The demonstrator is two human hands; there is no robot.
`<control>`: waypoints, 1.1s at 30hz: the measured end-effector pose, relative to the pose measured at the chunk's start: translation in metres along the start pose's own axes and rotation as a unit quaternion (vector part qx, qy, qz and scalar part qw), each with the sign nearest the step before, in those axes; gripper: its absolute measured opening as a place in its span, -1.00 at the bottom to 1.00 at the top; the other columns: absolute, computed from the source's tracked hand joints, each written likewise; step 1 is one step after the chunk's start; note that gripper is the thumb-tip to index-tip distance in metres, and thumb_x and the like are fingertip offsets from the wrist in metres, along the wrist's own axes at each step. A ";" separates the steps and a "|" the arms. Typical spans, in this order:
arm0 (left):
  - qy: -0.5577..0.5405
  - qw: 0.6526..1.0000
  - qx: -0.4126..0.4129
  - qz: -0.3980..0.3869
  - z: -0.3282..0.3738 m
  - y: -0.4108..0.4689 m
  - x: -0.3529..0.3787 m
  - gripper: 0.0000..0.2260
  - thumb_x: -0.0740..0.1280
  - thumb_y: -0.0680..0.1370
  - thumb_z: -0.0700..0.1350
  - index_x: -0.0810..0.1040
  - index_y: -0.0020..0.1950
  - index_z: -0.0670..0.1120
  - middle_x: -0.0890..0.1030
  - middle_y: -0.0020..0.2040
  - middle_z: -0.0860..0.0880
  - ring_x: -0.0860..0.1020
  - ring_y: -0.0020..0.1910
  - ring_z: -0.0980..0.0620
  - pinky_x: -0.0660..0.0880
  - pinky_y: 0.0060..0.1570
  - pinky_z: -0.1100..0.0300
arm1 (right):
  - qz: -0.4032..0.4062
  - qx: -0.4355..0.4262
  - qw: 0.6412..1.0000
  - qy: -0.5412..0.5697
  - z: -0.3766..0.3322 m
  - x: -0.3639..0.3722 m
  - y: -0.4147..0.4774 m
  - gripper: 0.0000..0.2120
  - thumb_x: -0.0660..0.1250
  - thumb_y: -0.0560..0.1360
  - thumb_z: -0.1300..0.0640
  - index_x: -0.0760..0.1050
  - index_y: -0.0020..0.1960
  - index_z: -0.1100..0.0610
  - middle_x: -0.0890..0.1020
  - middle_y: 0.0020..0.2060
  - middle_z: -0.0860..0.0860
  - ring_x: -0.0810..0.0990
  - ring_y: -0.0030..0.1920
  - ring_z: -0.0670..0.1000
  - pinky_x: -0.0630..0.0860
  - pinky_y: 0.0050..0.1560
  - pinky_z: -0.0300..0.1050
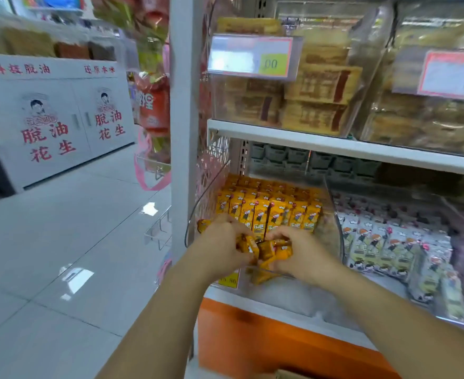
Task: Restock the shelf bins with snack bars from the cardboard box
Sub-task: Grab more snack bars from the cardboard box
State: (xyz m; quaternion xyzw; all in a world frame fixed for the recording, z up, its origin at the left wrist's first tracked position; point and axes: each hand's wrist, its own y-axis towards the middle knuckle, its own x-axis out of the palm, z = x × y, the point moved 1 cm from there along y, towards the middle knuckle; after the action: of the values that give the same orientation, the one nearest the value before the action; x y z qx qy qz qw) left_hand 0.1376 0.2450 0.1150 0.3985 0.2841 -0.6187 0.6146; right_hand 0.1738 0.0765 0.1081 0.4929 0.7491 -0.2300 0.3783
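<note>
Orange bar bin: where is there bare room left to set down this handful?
Free: the front right corner of the clear bin, between the standing orange bars and its right wall, beside the right hand. The front strip under the left hand and the held bars seems partly open. Crowded: the back rows and the neighbouring grey packs.
</note>
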 end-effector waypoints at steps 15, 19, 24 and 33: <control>-0.040 0.995 -0.084 0.023 -0.010 0.005 0.004 -0.64 0.42 0.46 0.11 0.54 0.17 -0.04 0.61 -0.11 -0.01 0.57 -0.06 0.03 0.50 -0.06 0.16 | -0.138 0.083 0.967 -0.199 -0.002 0.010 0.029 -0.63 0.48 0.32 -0.12 0.52 0.00 0.07 0.59 0.01 0.03 0.55 0.03 0.07 0.55 0.06 0.01; -0.072 0.987 -0.117 0.084 -0.015 0.006 0.001 -0.71 0.39 0.48 0.11 0.51 0.06 -0.05 0.62 -0.23 -0.07 0.57 -0.12 0.01 0.45 -0.18 0.18 | -0.061 0.066 0.980 -0.177 -0.008 0.002 0.034 -0.74 0.38 0.41 0.09 0.60 -0.02 0.27 0.64 0.00 0.20 0.61 0.00 0.14 0.56 -0.01 0.03; -0.218 0.948 -0.120 0.197 -0.018 0.006 -0.007 -0.80 0.37 0.48 0.02 0.48 0.02 -0.04 0.54 -0.18 0.09 0.52 -0.23 0.17 0.33 -0.37 0.31 | 0.068 -0.017 0.988 -0.140 -0.026 -0.050 0.025 -0.90 0.28 0.51 0.13 0.58 -0.06 0.06 0.58 -0.13 -0.05 0.54 -0.17 -0.02 0.40 -0.23 -0.18; -0.307 0.927 -0.093 0.193 -0.006 0.013 0.006 -0.68 0.40 0.42 0.23 0.38 -0.14 0.05 0.51 -0.27 -0.01 0.59 -0.20 -0.08 0.57 -0.10 -0.08 | 0.065 -0.045 0.996 0.029 -0.010 -0.065 -0.001 -0.90 0.33 0.50 -0.03 0.56 -0.09 -0.01 0.53 -0.33 -0.15 0.54 -0.40 -0.18 0.52 -0.27 -0.16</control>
State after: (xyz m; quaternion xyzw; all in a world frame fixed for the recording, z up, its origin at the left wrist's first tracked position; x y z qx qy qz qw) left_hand 0.1518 0.2457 0.1081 0.1777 0.0554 -0.5507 0.8137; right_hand 0.1841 0.0464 0.1656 0.5294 0.7360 -0.1565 0.3918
